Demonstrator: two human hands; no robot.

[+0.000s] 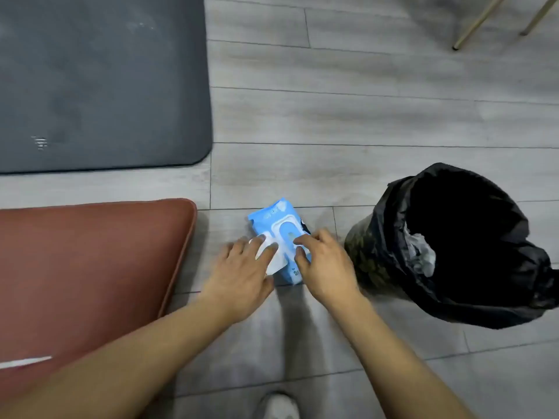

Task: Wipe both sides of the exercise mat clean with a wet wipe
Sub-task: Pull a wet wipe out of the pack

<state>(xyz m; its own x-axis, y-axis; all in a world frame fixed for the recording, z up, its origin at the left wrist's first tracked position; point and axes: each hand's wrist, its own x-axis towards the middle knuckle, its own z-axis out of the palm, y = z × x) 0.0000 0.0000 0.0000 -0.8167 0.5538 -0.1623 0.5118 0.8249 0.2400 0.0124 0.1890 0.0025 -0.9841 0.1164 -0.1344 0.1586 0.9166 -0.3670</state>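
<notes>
The dark grey exercise mat [99, 80] lies flat on the floor at the upper left, with pale smudges on its surface. A blue wet wipe pack [272, 216] lies on the floor in the middle. Its white lid [273, 263] is flipped open to the left. My left hand [242, 273] rests on that lid with fingers stretched out. My right hand [326, 267] has its curled fingertips and thumb pinching at the pack's opening. No wipe shows outside the pack.
A bin lined with a black bag [514, 213] stands right of the pack, with a crumpled white piece inside. A reddish-brown cushion [90, 267] lies at the left. Chair legs [475, 25] stand at the top right. A white shoe [279, 406] shows at the bottom edge.
</notes>
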